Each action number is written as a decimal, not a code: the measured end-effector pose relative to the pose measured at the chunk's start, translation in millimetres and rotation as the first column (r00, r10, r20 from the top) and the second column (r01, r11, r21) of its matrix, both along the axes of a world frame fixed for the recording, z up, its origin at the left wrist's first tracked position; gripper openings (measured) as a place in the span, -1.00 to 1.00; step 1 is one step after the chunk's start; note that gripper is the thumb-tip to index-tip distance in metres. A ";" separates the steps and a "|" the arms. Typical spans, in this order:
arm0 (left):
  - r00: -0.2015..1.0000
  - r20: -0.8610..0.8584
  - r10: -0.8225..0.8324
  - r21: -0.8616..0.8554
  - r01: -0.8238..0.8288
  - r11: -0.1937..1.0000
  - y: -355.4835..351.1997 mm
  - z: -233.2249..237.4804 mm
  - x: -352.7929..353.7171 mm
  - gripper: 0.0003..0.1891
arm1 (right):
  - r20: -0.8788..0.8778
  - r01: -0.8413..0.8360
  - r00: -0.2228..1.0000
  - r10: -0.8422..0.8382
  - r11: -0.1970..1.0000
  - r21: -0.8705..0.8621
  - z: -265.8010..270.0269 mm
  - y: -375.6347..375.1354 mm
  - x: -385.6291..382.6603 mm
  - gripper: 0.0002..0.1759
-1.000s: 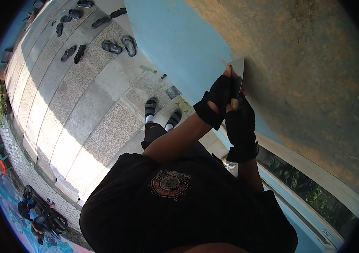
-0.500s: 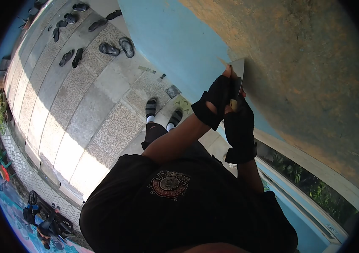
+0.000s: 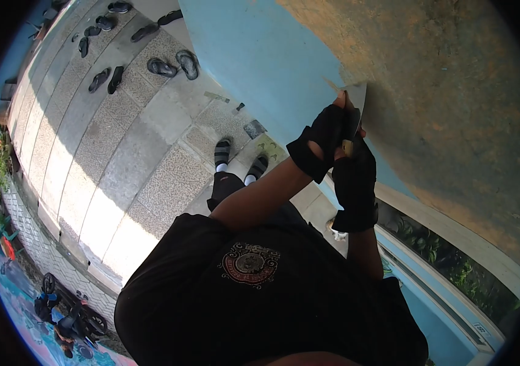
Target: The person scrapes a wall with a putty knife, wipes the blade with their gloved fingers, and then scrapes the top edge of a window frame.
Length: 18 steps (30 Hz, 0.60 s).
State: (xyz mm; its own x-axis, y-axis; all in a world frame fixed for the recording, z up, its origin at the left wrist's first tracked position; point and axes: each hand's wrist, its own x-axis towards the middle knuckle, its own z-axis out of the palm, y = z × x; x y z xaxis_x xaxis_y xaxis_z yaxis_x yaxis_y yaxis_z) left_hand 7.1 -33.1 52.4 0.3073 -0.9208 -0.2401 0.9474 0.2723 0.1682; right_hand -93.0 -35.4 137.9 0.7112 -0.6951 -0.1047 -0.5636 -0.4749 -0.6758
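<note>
Grey sheet metal, thin and flared, forms the blade of the flat hand scraper [image 3: 357, 99]; a tan butt [image 3: 347, 147], apparently wood, ends its handle. Location: the scraper stands between both hands, before the rough, brown-and-grey bare patch [image 3: 449, 104] of the wall, near the smooth, light-blue painted surface [image 3: 260, 61]. Contact between edge and wall cannot be told from this angle.

Grip: the left hand [image 3: 326, 131], in a black fingerless glove, is clamped on the scraper, fingertip beside the blade. The right hand [image 3: 356, 183], gloved alike, is closed around the handle, its thumb by the tan butt.

Handling, by judgement: light in weight; handle rigid; blade springy and liable to flex under load. Bare metal is likely slippery, its edge likely sharp. Hold the handle firmly; support the blade flat near its base. Keep fingertips behind the edge.
</note>
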 end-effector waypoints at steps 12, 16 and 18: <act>0.999 0.054 0.006 0.046 -0.008 0.999 0.6 -0.2 -1.2 -0.39 | -0.075 -0.003 0.997 0.004 1.000 0.011 2.0 -5.2 3.5 -0.42; 0.999 0.028 0.044 0.080 -0.046 0.996 -2.4 1.8 9.5 -0.43 | -0.026 0.002 1.000 -0.001 0.999 0.034 -0.6 -2.9 8.1 -0.42; 0.999 0.031 0.045 0.072 -0.047 0.996 -3.6 0.7 6.5 -0.43 | -0.126 0.034 0.992 -0.026 0.997 0.065 3.7 -4.8 15.4 -0.43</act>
State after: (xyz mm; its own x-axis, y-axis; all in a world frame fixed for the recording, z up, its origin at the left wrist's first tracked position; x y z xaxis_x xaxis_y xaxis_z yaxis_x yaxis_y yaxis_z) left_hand 13.6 -36.7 53.1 0.3567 -0.8862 -0.2958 0.9285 0.3014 0.2169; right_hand -77.6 -40.2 141.6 0.6685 -0.7046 -0.2381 -0.6590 -0.4128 -0.6287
